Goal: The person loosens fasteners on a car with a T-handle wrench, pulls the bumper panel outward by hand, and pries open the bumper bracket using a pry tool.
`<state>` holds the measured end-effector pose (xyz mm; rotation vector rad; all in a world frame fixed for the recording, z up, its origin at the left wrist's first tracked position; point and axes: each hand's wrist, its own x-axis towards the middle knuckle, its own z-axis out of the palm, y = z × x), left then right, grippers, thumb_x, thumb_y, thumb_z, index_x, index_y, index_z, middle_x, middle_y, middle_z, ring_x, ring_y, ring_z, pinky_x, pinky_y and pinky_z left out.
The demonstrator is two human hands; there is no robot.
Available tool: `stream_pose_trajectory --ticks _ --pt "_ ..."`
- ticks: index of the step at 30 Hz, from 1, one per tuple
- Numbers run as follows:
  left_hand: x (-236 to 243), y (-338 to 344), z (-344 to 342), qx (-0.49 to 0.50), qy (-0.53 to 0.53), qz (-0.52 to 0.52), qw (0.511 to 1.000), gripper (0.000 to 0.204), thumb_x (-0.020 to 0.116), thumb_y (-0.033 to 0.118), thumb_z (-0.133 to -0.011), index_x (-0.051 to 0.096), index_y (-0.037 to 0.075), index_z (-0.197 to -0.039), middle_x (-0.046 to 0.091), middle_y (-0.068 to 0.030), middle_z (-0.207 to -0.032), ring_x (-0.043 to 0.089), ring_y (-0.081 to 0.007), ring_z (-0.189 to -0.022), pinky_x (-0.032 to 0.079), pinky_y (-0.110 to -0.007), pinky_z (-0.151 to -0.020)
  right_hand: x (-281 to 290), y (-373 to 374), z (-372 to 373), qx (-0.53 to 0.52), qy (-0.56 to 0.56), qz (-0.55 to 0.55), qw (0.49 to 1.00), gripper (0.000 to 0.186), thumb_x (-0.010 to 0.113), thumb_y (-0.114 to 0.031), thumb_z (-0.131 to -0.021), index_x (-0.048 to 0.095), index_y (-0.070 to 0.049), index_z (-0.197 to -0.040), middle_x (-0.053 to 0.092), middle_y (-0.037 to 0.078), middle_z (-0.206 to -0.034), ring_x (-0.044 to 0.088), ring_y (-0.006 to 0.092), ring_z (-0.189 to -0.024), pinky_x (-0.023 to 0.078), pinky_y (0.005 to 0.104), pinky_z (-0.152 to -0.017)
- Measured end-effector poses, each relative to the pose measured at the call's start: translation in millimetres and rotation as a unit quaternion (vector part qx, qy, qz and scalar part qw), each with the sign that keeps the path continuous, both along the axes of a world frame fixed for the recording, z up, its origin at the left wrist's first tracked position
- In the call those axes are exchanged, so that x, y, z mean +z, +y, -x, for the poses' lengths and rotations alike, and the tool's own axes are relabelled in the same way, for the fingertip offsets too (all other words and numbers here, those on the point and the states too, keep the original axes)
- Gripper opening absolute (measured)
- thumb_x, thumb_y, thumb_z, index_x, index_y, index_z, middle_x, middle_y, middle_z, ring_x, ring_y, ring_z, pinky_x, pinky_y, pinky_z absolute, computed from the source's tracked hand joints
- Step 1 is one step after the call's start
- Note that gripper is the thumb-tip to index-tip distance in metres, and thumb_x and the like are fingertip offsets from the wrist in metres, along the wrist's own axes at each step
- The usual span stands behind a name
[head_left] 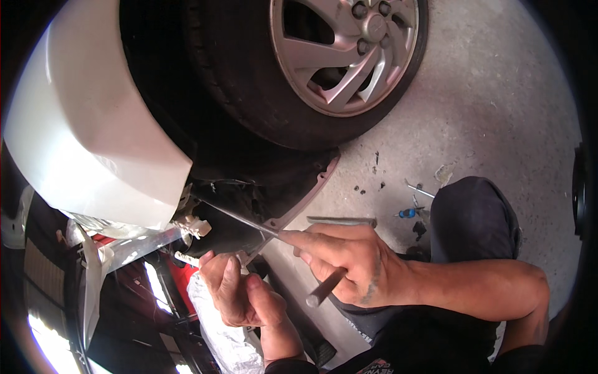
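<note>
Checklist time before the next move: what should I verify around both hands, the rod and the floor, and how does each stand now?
1. Right hand closed around the slender grey metal rod: ok.
2. Rod tip seated: cannot tell; it ends in the dark gap beside the corner of the glossy white body panel.
3. Left hand apart from the rod tip: ok, it is lower in the view.
4. Left hand gripping the narrow white strip: cannot tell; the strip ends at the fingers, their hold hidden.
5. Grey concrete floor by the dark-trousered knee free of loose tools: not ok; a small blue-handled tool lies there.
</note>
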<state>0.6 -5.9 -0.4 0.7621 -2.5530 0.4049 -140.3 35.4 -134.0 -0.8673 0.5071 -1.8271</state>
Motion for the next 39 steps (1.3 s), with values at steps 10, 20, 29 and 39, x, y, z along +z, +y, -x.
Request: stream_pose_trajectory --ticks 10,20,29,39 --pt "0.9 4.1 5.2 0.045 0.008 -0.009 0.999 0.046 0.056 0.011 -0.079 0.067 0.001 -0.123 0.068 -0.0157 -0.096 0.06 -0.0289 -0.09 0.037 -0.054 -0.105 13.8 3.0 3.2 0.331 -0.362 -0.122 0.863 0.05 0.05 -0.022 -0.108 0.042 0.008 -0.147 0.069 0.018 -0.098 0.072 0.0234 -0.087 0.057 0.0323 -0.082" --pt "19.7 -2.4 13.0 0.004 -0.01 -0.094 0.996 0.05 0.059 0.001 -0.066 0.066 -0.01 -0.114 0.067 -0.0234 -0.097 0.061 -0.0339 -0.09 0.048 -0.045 -0.088 60.4 4.8 34.8 0.306 -0.076 -0.118 0.942 0.045 0.045 -0.018 -0.105 0.049 0.004 -0.144 0.052 0.002 -0.065 0.047 0.0075 -0.055 0.04 0.0255 -0.051" --pt "45.6 -4.4 20.8 0.029 -0.038 -0.144 0.988 0.038 0.066 -0.001 -0.08 0.069 -0.001 -0.118 0.066 -0.0159 -0.095 0.062 -0.0264 -0.078 0.049 -0.033 -0.071 58.1 6.9 28.4 0.053 0.247 -0.019 0.968 0.04 0.054 -0.006 -0.098 0.053 0.013 -0.133 0.067 0.022 -0.096 0.066 0.025 -0.073 0.053 0.034 -0.067" --pt "104.6 -62.5 22.1 -0.075 -0.227 -0.337 0.911 0.047 0.065 0.023 -0.09 0.061 0.004 -0.133 0.069 -0.0168 -0.113 0.068 -0.0363 -0.1 0.055 -0.045 -0.086 110.7 -15.9 67.6 -0.022 0.785 0.149 0.601 0.056 0.062 -0.009 -0.081 0.052 0.012 -0.132 0.068 0.016 -0.07 0.071 0.0334 -0.068 0.054 0.0439 -0.06"
